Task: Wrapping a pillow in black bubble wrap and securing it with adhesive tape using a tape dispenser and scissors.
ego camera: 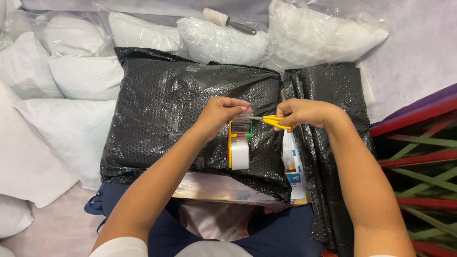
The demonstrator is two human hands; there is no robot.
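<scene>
left hand (220, 112) pinches at top of tape dispenser (239, 143), yellow-framed, clear roll, lying on black bubble-wrap parcel (166, 104) across lap. right hand (304, 113) grips yellow-handled scissors (266, 119), blades pointing left, tips just beside left fingers. folded black bubble wrap (333, 95) right of parcel. white bagged pillows (223, 43) behind and left. lint roller (226, 20) on top. paper sheet (291, 164) beneath right wrist.

Around me the floor (419, 52) is covered in pale lilac-grey sheeting, evenly lit with soft shadows. White padded parcels in clear plastic (328, 33) are piled along the far side and to my left. At my right stands a woven seat of red and green straps (423, 162).
</scene>
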